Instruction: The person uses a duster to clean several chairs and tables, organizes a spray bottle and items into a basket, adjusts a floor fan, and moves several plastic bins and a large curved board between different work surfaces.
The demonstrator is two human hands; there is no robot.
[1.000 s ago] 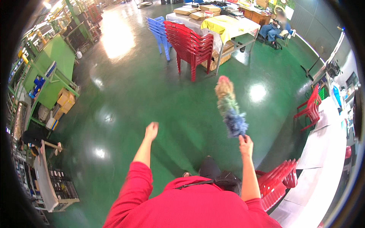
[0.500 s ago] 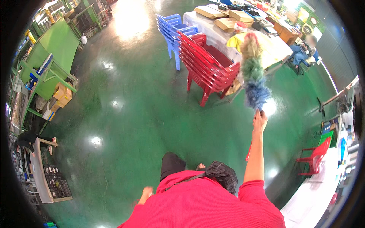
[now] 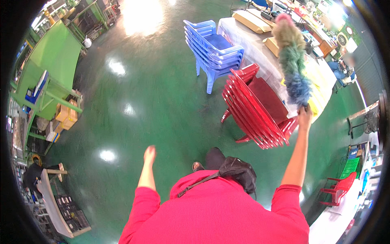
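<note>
A fluffy duster (image 3: 293,61), banded pink, tan, green and blue, points up and away in front of me. My right hand (image 3: 304,115) is closed round its lower end, below the blue fluff, with the arm stretched forward. From this angle the duster overlaps the table's near side and the yellow cloth (image 3: 321,87). A stack of dark red plastic chairs (image 3: 254,110) stands just left of my right hand. My left hand (image 3: 150,153) swings low over the green floor, near nothing; its fingers are too blurred to make out.
Blue plastic chairs (image 3: 213,53) are stacked beside the covered table (image 3: 231,30), which bears cardboard boxes (image 3: 252,21). A person (image 3: 342,69) sits at the far right. A green bench (image 3: 53,61) lines the left side. A red chair (image 3: 339,189) stands by a white table (image 3: 331,221).
I have stepped nearer to the stacked chairs and table, which now look closer. The duster is still in my right hand. My left hand has swung forward.
</note>
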